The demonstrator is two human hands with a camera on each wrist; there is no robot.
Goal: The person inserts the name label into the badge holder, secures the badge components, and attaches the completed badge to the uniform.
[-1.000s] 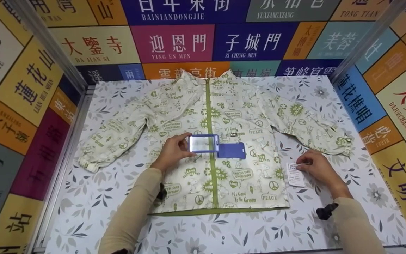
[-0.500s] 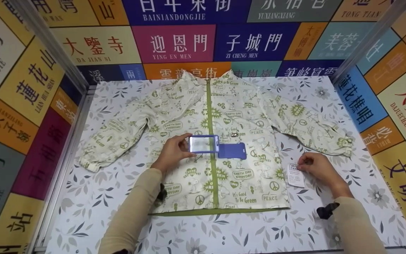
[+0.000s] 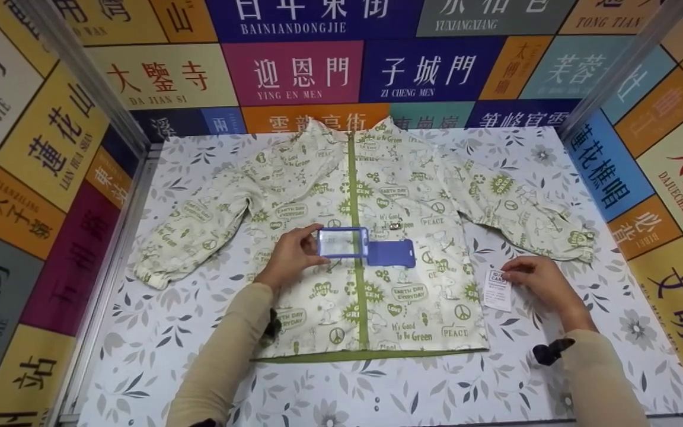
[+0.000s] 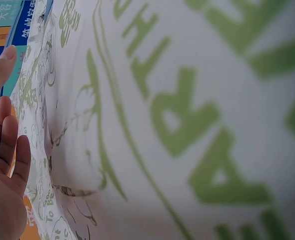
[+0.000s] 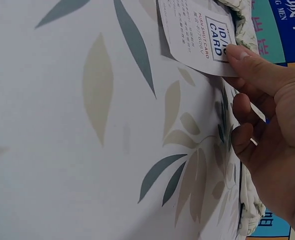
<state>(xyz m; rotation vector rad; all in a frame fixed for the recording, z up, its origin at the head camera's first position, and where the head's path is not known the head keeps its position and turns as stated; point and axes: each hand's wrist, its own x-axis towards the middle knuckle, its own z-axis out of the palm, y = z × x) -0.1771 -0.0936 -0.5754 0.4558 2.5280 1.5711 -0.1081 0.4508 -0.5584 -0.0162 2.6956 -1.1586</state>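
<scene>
My left hand (image 3: pixel 288 255) pinches the left end of a blue card holder (image 3: pixel 390 254) between thumb and fingers. The holder has a clear window in a blue frame and a solid blue flap extending to the right, over the front of a printed jacket (image 3: pixel 418 323). My right hand (image 3: pixel 546 287) pinches the upper corner of a small white card (image 3: pixel 497 295) to the right of the jacket. In the right wrist view, "ID/IC CARD" reads on this card (image 5: pixel 192 32). The left wrist view shows the hand (image 4: pixel 7 165) at its edge; the holder is barely discernible there.
The white jacket with green lettering and a green front strip lies spread out, sleeves to both sides. A small metal piece (image 3: pixel 395 226) shows just above the holder's flap. Leaf-patterned table covering (image 3: pixel 424 391) lies below; sign-printed panels (image 3: pixel 300 71) stand around it.
The white card has turned and shifted slightly in my right hand, its heading now showing more. Glare in the holder's window has lessened. My left hand stays in place.
</scene>
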